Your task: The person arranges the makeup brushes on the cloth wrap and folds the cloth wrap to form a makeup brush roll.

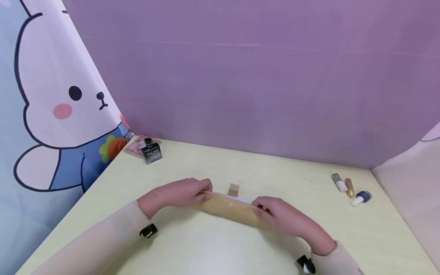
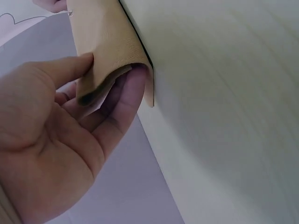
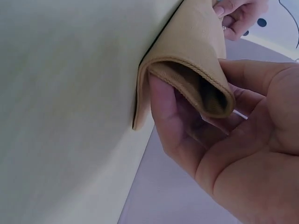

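Pale yellow-green tabletop [image 1: 213,244] carries a tan fabric pouch [image 1: 231,210], seemingly folded lengthwise, its long axis running left-right between the hands, the left hand [image 1: 178,193] pinching its left end and the right hand [image 1: 280,215] pinching its right end.

A folded pouch [image 1: 231,211] lay on the counter [image 1: 213,248] near its middle, stretched from left to right. The left hand [image 1: 178,194] held the pouch's left end, and the right hand [image 1: 282,215] held its right end, slightly nearer. A small tab [image 1: 233,189] stood up just behind the pouch, between the two hands. At the far left corner a bottle [image 1: 151,151] stood on the counter, with a flat palette [image 1: 136,146] just behind it. Well apart, at the far right, three small bottles [image 1: 350,188] lay close together. A backdrop [image 1: 240,76] rose behind the counter
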`<state>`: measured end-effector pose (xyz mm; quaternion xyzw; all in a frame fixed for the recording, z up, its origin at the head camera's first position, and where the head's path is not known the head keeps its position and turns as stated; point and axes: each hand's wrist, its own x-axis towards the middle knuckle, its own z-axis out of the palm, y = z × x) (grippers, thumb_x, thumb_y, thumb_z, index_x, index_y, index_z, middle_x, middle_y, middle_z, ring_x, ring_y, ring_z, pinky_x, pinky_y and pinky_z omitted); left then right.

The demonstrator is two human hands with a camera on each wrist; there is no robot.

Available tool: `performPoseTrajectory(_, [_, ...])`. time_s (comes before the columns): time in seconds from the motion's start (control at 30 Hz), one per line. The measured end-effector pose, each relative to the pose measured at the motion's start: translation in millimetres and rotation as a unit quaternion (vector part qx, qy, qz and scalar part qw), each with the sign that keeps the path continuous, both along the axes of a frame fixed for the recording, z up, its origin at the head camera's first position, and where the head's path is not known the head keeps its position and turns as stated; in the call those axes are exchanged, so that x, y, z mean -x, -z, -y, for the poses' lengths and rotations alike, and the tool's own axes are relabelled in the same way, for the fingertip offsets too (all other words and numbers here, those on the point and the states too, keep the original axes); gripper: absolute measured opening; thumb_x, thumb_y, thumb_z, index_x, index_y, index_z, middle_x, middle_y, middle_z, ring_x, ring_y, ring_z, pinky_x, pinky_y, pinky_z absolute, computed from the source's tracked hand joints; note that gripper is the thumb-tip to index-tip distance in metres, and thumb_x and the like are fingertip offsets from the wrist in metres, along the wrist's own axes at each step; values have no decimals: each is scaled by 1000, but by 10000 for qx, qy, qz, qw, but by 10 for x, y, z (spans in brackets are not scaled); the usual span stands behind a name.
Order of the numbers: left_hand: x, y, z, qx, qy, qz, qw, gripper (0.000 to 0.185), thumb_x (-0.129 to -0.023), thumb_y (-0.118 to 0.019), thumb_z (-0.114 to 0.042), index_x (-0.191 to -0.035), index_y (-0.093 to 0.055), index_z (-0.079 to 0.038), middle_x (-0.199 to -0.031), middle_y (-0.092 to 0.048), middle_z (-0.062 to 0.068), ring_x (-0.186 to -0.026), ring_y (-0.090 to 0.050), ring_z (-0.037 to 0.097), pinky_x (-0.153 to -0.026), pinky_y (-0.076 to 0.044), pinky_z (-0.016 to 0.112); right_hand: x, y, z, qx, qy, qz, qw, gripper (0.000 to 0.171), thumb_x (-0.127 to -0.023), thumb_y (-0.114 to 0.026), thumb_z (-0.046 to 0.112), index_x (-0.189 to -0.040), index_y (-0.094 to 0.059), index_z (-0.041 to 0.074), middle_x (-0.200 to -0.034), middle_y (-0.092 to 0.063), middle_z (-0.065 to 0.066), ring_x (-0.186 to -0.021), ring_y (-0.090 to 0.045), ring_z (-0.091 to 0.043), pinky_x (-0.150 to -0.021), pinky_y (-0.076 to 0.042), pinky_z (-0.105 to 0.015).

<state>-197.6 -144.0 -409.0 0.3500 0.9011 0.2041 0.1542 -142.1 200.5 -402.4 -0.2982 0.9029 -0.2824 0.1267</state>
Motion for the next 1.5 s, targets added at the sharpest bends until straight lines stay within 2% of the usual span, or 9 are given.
performPoseTrajectory(0.2, [67, 31, -72, 51, -342, 97, 9994, 15, -111, -60, -26, -118, -65, -13, -105, -72, -3, -84, -58, 8, -81, -52, 29, 87, 12, 33, -255, -11, -666, 9975, 17, -109, -60, 15, -113, -76, 10, -111, -68, 1, -93, -57, -3, -78, -56, -26])
performPoseTrajectory(0.4, [76, 41, -145, 160, -748, 144, 9970, 13, -110, -61, -24, -114, -68, -13, -103, -72, -2, -84, -59, 11, -80, -53, 33, 142, 19, 78, -410, -103, -754, 9963, 18, -110, -59, 14, -112, -76, 8, -105, -69, 2, -89, -55, -3, -75, -55, -26])
performPoseTrajectory(0.53, [63, 40, -180, 288, -954, 80, 9950, 13, -109, -63, -24, -111, -69, -13, -101, -72, -1, -83, -60, 12, -80, -53, 35, 137, 17, 132, -712, 122, -951, 9928, 14, -108, -63, 15, -109, -77, 12, -99, -67, 6, -83, -53, -2, -72, -52, -24])
performPoseTrajectory(0.73, [45, 35, -213, 648, -1048, -289, 9920, 14, -107, -66, -28, -110, -70, -15, -101, -72, -3, -81, -59, 13, -78, -54, 37, 105, 16, 237, -1431, 648, -1610, 9744, 6, -100, -75, 20, -99, -80, 20, -95, -68, 9, -82, -53, -8, -68, -50, -26])
performPoseTrajectory(0.9, [33, 43, -234, 1043, -982, -780, 9866, 18, -105, -69, -34, -110, -71, -16, -100, -66, -2, -82, -58, 16, -72, -53, 37, 127, 30, 299, -1396, 665, -2094, 9655, 5, -93, -82, 13, -92, -80, 18, -94, -71, 3, -81, -54, -13, -73, -50, -32])
performPoseTrajectory(1.07, [-12, 51, -262, 1043, -536, -1691, 9786, 14, -102, -73, -26, -110, -75, -16, -104, -70, 0, -96, -62, 20, -82, -57, 37, 177, 74, 412, -1019, 966, -1536, 9781, 16, -88, -81, 4, -101, -77, 13, -105, -73, -4, -95, -61, -22, -90, -55, -44])
performPoseTrajectory(1.23, [-99, 75, -321, 715, 293, -2355, 9688, 9, -99, -73, -11, -106, -79, -12, -96, -73, 1, -86, -66, 15, -81, -59, 27, 219, 90, 541, -728, 1226, -716, 9872, 38, -84, -75, -4, -121, -73, 6, -113, -72, -7, -108, -65, -27, -99, -58, -48])
performPoseTrajectory(1.37, [-187, 66, -363, 741, 542, -2238, 9703, 15, -103, -69, -14, -114, -79, -12, -100, -73, 1, -87, -64, 15, -82, -58, 27, 268, 96, 593, -670, 1222, -279, 9898, 54, -85, -74, -6, -137, -66, 1, -111, -70, -5, -102, -64, -20, -92, -58, -43])
performPoseTrajectory(1.5, [-236, 45, -389, 945, 440, -1943, 9754, 21, -107, -65, -20, -122, -78, -14, -107, -71, 1, -92, -62, 16, -86, -56, 29, 309, 105, 585, -563, 1160, 44, 9916, 63, -85, -74, -5, -147, -59, -2, -110, -68, -3, -92, -59, -15, -85, -54, -36])
